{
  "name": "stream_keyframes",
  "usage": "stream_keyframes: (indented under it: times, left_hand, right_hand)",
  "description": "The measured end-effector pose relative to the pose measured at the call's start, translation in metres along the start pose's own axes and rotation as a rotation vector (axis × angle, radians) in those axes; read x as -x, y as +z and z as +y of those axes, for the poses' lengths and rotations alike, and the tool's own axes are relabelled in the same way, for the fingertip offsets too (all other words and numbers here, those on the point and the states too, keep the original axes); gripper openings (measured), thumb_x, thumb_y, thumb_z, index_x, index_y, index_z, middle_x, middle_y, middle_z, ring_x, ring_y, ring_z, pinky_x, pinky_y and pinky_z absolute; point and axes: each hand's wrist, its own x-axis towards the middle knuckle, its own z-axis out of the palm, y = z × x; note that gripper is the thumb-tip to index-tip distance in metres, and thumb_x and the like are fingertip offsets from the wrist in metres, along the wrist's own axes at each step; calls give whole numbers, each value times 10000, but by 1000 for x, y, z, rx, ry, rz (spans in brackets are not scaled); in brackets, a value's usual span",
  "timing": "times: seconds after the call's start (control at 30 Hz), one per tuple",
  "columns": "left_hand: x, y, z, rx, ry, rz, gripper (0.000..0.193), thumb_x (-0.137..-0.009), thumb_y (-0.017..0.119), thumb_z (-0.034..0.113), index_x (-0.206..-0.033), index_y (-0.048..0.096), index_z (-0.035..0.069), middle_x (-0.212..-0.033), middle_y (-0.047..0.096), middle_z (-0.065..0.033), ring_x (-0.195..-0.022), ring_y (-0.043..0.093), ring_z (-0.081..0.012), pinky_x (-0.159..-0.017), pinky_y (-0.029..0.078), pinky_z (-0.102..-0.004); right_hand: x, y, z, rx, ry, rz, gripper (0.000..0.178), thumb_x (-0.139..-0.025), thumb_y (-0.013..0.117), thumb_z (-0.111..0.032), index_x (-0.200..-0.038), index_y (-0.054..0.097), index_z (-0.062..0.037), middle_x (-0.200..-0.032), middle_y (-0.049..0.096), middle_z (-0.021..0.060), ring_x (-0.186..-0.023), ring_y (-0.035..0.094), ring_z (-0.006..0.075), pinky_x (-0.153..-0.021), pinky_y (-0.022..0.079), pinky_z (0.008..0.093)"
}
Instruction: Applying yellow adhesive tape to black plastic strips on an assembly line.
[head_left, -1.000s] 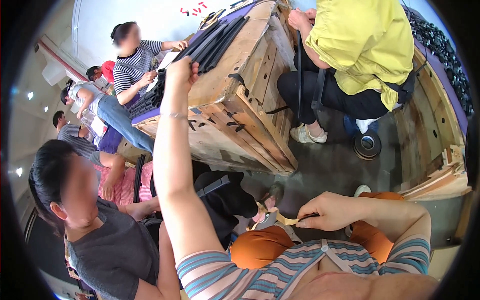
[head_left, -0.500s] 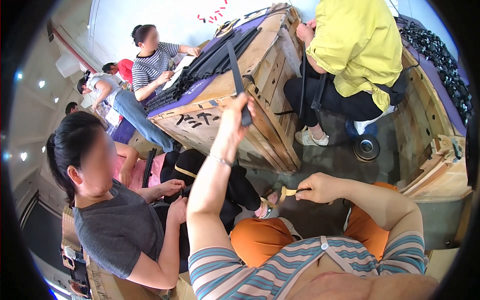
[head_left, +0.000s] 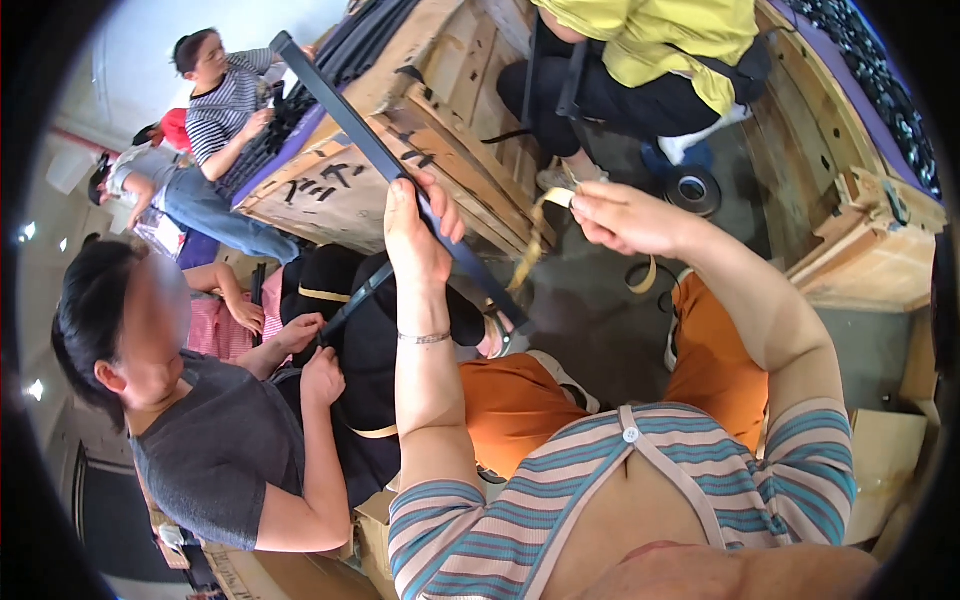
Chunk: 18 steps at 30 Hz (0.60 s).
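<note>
Raised in front of me, my left hand (head_left: pixel 422 220) is wrapped round a long, flat black strip (head_left: pixel 340 110). The strip slants from the upper left down toward my knees. My right hand (head_left: pixel 625 218) pinches the end of a pale yellow ribbon-like tape (head_left: pixel 535 236) between thumb and fingers. That tape hangs down in a twist close to the lower end of the black strip, and I cannot tell whether they touch. A short curl of similar tape (head_left: pixel 643 278) dangles below my right wrist.
A wooden crate (head_left: pixel 330 205) with black strips on top stands ahead. Another crate (head_left: pixel 860 240), heaped with dark pieces, is at the right. A black roll (head_left: pixel 693 190) lies on the floor. Co-workers sit close on the left and ahead; one on the left handles a dark strip (head_left: pixel 355 300).
The black strip now slants the other way, its lower end nearer my lap. My right hand has risen with the tape, and my view has shifted right.
</note>
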Motion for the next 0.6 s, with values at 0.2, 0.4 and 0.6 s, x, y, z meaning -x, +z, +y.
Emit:
stream_keyframes:
  times: [0.2, 0.4, 0.6]
  left_hand:
    - [22, 9, -28, -227, -150, 45, 121, -890, 549, 149, -892, 478, 51, -907, 609, -146, -409, 374, -51, -359, 305, -185]
    - [33, 14, -44, -122, -268, -104, 138, -849, 605, 111, -880, 478, 65, -755, 572, -82, -404, 363, -51, -351, 288, -180]
    - [40, 15, -44, -112, -341, -42, 187, -818, 643, 89, -875, 466, 79, -719, 567, -43, -413, 381, -50, -369, 295, -190]
  right_hand:
    - [-4, 8, -12, 212, -122, 75, 249, -934, 470, -241, -799, 569, -57, -637, 436, -52, -487, 328, 11, -411, 243, 176]
    - [-6, 20, -8, 65, -16, 46, 249, -902, 536, -295, -828, 610, -69, -643, 503, -50, -477, 366, 8, -414, 277, 173]
    - [-10, 30, -9, -132, -150, 12, 243, -911, 515, -228, -879, 577, 5, -791, 514, 6, -590, 460, 54, -476, 355, 188]
